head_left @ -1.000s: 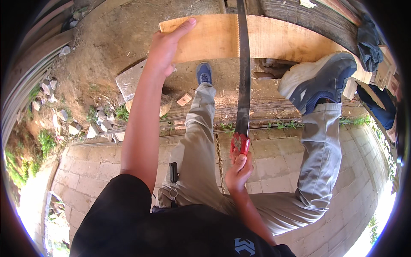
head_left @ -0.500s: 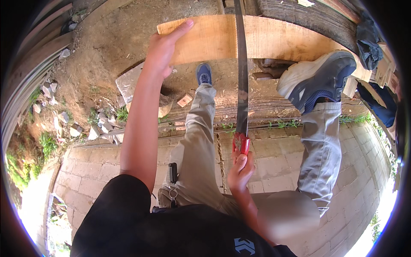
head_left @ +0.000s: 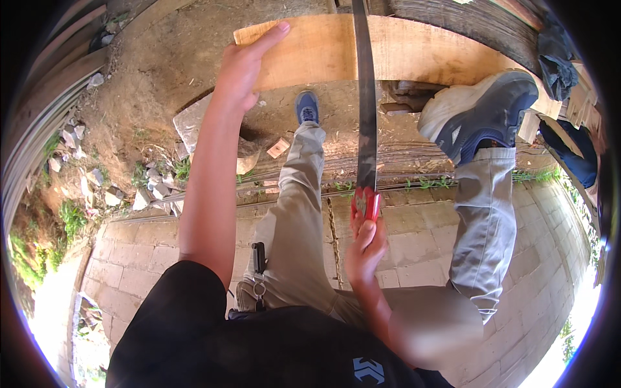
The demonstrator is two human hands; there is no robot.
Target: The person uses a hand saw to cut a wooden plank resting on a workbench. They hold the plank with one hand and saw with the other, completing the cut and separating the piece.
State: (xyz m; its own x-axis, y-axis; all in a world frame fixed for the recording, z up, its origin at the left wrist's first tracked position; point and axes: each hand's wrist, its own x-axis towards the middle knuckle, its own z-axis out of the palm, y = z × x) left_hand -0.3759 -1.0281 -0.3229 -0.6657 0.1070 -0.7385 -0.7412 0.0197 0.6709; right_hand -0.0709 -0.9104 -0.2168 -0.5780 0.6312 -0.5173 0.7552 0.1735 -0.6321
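A light wooden board [head_left: 427,57] lies crosswise at the far side. My left hand [head_left: 240,74] grips its left end, with the thumb on top and the other fingers hidden beneath. My right hand [head_left: 367,249] is closed around the red handle [head_left: 367,204] of a handsaw. The saw's long dark blade [head_left: 367,123] points away from me and crosses the board a little left of its middle, where a cut line shows along the blade's left side. My right shoe [head_left: 482,113] presses on the board's right part.
Small stone blocks prop the board; a wood offcut [head_left: 278,148] lies on the dirt near my left shoe [head_left: 307,108]. Thin metal rods [head_left: 259,184] run across the ground before the paving [head_left: 155,249]. Rubble [head_left: 155,184] is at left, dark cloth [head_left: 557,77] at far right, weathered planks [head_left: 466,22] behind.
My right hand and the saw have moved slightly away from me, the blade sliding further across the board. My left hand keeps its grip, and my right foot stays on the board.
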